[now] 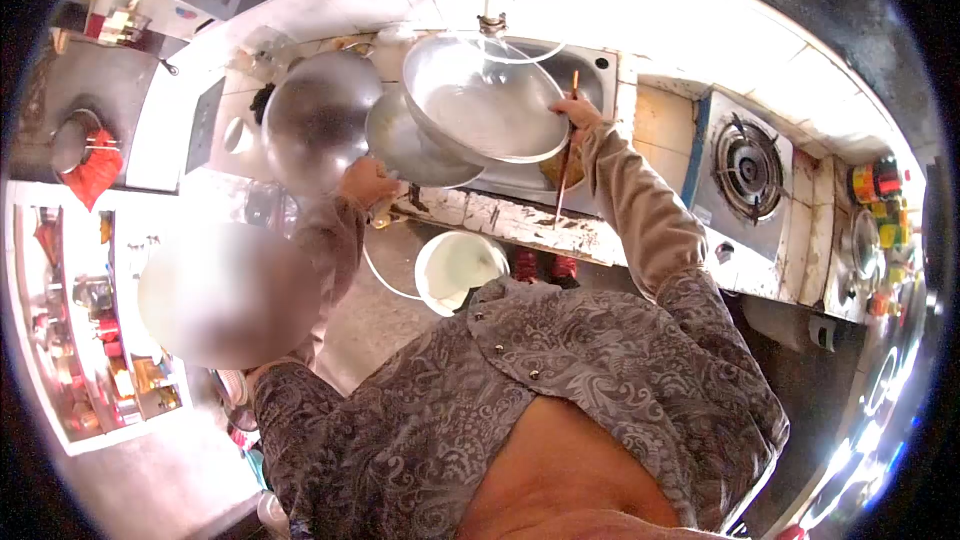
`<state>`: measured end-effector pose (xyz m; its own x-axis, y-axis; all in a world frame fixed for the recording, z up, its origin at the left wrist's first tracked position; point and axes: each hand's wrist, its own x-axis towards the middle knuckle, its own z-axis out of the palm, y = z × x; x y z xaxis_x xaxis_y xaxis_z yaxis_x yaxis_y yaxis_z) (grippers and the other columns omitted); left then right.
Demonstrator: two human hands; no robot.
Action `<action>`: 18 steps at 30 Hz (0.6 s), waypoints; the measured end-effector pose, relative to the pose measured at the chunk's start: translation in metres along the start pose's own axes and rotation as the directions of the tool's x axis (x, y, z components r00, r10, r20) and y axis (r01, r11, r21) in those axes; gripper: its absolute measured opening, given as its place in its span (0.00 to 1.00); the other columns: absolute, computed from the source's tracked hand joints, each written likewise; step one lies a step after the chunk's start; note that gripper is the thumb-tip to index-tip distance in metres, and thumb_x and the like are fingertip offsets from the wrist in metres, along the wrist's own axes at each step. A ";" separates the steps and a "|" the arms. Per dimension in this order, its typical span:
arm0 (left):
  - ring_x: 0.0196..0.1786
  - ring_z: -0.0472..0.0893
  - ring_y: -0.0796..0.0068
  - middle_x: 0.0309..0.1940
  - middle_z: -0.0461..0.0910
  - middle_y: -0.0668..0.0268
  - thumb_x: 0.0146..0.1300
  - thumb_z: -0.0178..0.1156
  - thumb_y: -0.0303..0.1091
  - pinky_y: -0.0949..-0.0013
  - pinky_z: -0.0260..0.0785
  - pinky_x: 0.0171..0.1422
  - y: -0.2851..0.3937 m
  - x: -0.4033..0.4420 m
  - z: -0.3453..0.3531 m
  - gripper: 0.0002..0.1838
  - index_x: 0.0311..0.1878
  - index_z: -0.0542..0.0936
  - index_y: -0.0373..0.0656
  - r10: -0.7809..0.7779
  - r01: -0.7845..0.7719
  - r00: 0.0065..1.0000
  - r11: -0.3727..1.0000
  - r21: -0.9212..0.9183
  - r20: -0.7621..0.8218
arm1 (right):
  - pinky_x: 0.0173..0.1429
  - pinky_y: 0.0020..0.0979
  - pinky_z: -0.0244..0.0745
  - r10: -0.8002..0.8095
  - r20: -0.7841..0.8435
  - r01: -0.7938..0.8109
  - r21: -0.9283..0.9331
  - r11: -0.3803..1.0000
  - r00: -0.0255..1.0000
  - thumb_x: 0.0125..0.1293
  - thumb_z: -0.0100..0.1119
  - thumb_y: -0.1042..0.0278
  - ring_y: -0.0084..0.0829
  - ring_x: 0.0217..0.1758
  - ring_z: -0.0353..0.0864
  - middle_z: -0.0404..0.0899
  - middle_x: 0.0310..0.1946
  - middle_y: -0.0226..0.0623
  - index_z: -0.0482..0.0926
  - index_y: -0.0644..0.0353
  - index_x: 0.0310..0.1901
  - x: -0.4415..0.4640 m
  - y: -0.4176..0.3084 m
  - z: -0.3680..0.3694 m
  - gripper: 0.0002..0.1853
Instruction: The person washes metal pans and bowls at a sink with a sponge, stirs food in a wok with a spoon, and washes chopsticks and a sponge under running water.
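Note:
A large metal basin [485, 100] is tilted over the sink, with my right hand [580, 118] closed on its right rim. A long thin brown stick [565, 165] passes by the same hand and points down. Partly under the basin sits a shallower metal bowl [420, 152]. My left hand [370, 183] is closed at that bowl's lower left rim; its fingertips are hard to make out. Left of the bowl rests a big dark round metal pan [320, 120], close to my left hand.
The sink [597, 70] has a tap [491, 10] behind it. A gas stove [750, 170] stands at the right. Below the counter edge [510, 223] is a white bucket [460, 265]. A blurred patch hides part of the left; shelves [95, 330] stand beyond.

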<state>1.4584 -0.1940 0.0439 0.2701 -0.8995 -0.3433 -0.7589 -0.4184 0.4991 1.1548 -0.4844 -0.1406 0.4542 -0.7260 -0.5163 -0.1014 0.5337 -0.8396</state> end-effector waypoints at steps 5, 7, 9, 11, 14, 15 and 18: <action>0.16 0.69 0.78 0.11 0.71 0.68 0.40 0.66 0.42 0.70 0.60 0.20 -0.040 -0.004 0.024 0.17 0.13 0.72 0.40 0.078 -0.071 0.997 0.903 -0.423 -0.001 | 0.38 0.34 0.77 -0.059 0.250 -0.039 0.370 0.928 0.966 0.54 0.62 0.72 0.32 0.38 0.77 0.77 0.38 0.37 0.73 0.59 0.49 -0.063 -0.043 0.063 0.19; 0.15 0.69 0.77 0.11 0.72 0.66 0.41 0.65 0.41 0.69 0.61 0.20 -0.041 -0.006 0.031 0.16 0.14 0.74 0.38 0.065 -0.066 0.998 0.892 -0.447 -0.017 | 0.38 0.34 0.77 -0.087 0.271 -0.037 0.420 0.907 0.959 0.54 0.62 0.71 0.32 0.37 0.77 0.77 0.36 0.36 0.72 0.59 0.50 -0.063 -0.045 0.071 0.20; 0.14 0.69 0.75 0.11 0.73 0.65 0.42 0.63 0.40 0.68 0.62 0.19 -0.037 -0.006 0.041 0.15 0.15 0.75 0.37 0.053 -0.064 0.998 0.877 -0.477 -0.037 | 0.40 0.35 0.77 -0.055 0.225 -0.020 0.319 0.948 0.973 0.56 0.61 0.69 0.32 0.35 0.77 0.76 0.34 0.35 0.72 0.60 0.49 -0.071 -0.054 0.072 0.19; 0.15 0.70 0.73 0.12 0.73 0.63 0.42 0.63 0.40 0.66 0.62 0.21 -0.029 -0.006 0.046 0.15 0.17 0.76 0.36 0.041 -0.063 0.997 0.940 -0.334 -0.072 | 0.40 0.35 0.77 -0.035 0.142 0.000 0.243 0.970 0.989 0.56 0.61 0.68 0.33 0.35 0.76 0.76 0.35 0.36 0.73 0.59 0.49 -0.089 -0.067 0.073 0.18; 0.21 0.74 0.67 0.16 0.74 0.57 0.38 0.62 0.43 0.62 0.64 0.27 -0.024 0.006 0.055 0.18 0.25 0.78 0.36 0.024 -0.036 0.995 0.991 -0.128 -0.100 | 0.36 0.31 0.77 -0.284 0.124 0.229 0.338 0.913 0.951 0.56 0.61 0.69 0.31 0.33 0.77 0.77 0.34 0.35 0.73 0.62 0.47 -0.054 -0.050 0.036 0.17; 0.21 0.74 0.66 0.16 0.74 0.57 0.38 0.62 0.43 0.62 0.65 0.27 -0.023 0.010 0.061 0.17 0.25 0.78 0.36 0.025 -0.045 0.994 0.981 -0.188 -0.106 | 0.36 0.32 0.78 -0.239 0.021 0.225 0.271 0.936 0.971 0.57 0.61 0.68 0.31 0.35 0.78 0.78 0.37 0.37 0.74 0.62 0.47 -0.056 -0.058 0.026 0.16; 0.21 0.74 0.65 0.17 0.75 0.56 0.38 0.61 0.41 0.62 0.65 0.27 -0.003 0.024 0.075 0.17 0.26 0.78 0.36 0.038 -0.070 0.993 0.956 -0.285 -0.116 | 0.39 0.32 0.77 -0.296 0.047 0.285 0.172 0.943 0.954 0.56 0.61 0.68 0.32 0.37 0.78 0.78 0.39 0.37 0.73 0.64 0.48 -0.038 -0.050 -0.027 0.19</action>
<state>1.4224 -0.2048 -0.0257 0.3083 -0.9232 -0.2296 -0.5756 -0.3732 0.7276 1.1187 -0.4950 -0.0839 0.5047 -0.8305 -0.2357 0.1861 0.3713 -0.9097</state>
